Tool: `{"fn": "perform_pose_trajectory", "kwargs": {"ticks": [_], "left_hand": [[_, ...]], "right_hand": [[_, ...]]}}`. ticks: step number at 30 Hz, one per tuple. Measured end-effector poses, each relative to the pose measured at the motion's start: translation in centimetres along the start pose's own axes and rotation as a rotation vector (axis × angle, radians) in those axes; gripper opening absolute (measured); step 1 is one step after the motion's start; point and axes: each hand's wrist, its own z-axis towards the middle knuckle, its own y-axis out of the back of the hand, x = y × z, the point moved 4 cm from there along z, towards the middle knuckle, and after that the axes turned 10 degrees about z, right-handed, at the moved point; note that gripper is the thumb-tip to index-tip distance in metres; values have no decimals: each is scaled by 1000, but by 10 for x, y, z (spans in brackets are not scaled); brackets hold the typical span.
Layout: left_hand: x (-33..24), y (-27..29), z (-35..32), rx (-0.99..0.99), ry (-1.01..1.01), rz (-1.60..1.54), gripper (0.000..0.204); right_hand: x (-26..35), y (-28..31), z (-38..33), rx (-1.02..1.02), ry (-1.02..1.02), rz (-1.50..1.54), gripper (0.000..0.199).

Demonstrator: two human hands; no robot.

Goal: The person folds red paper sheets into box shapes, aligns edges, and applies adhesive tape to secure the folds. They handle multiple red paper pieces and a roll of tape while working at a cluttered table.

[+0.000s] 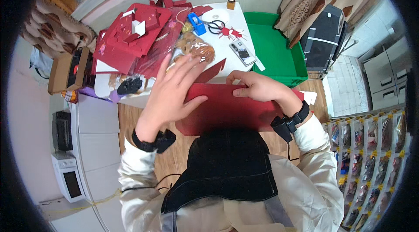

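A dark red sheet of card (235, 107) is held in front of my body at the table's near edge. My right hand (257, 87) pinches its top edge, thumb on the near face and fingers curled behind. My left hand (176, 85) has its fingers spread over the sheet's left end, with the thumb pointing along the card. Just beyond the left fingertips is a clear plastic bag (201, 51) with brown fluffy things inside. A narrow red card strip (211, 71) lies between the hands on the white table (224, 48).
Red card pieces (150, 35) are piled at the table's left. Farther back are a blue tape dispenser (196, 23), black-handled scissors (215, 26), red paper scraps (232, 33) and a phone (242, 53). A green crate (279, 53) adjoins the right side; a cardboard box (65, 74) stands left.
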Motion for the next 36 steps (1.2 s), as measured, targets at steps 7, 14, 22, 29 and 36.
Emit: {"fn": "perform_pose_trajectory", "kwargs": {"ticks": [7, 14, 22, 29, 36], "left_hand": [[24, -35, -16, 793, 83, -80, 46], [-1, -63, -45, 623, -17, -120, 18], [10, -71, -59, 681, 157, -302, 20], [19, -75, -68, 791, 291, -524, 28], [33, -117, -85, 866, 306, -669, 41]], "right_hand": [[20, -36, -18, 69, -94, -424, 19], [-5, -38, -47, 169, -188, -265, 35], [-26, -42, -60, 62, -322, -403, 34], [-19, -48, -48, 24, -259, -582, 39], [-43, -51, -29, 92, -386, -372, 59]]}}
